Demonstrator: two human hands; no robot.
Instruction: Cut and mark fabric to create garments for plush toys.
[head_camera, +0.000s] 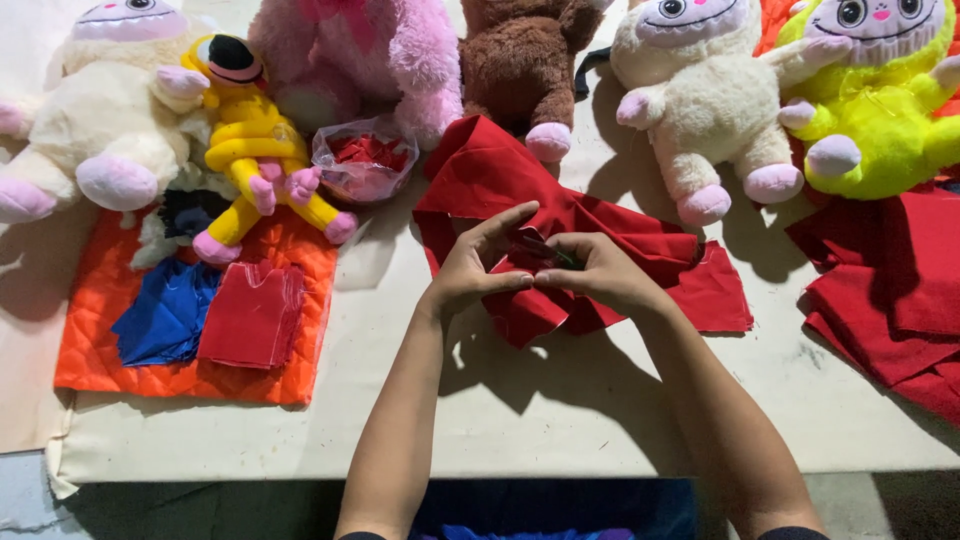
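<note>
head view: your left hand (478, 268) and right hand (598, 272) meet mid-counter, fingers closed in a pinch on a fold of the red cloth (600, 250); something small and dark shows between them, unclear what. the cloth is still bunched, with more red pieces (880, 290) waiting at right and a cut stack (252, 315) on the orange pad (100, 330). the clear bag (364, 160) holds red scraps.

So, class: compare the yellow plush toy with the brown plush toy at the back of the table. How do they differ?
The yellow plush toy is smooth, thin-limbed and bright, lying partly on the orange quilted mat; the brown plush toy is shaggy, bulky and dark, sitting on the bare table. The yellow one shows its face; the brown one's head is cut off. Both have pink feet.
</note>
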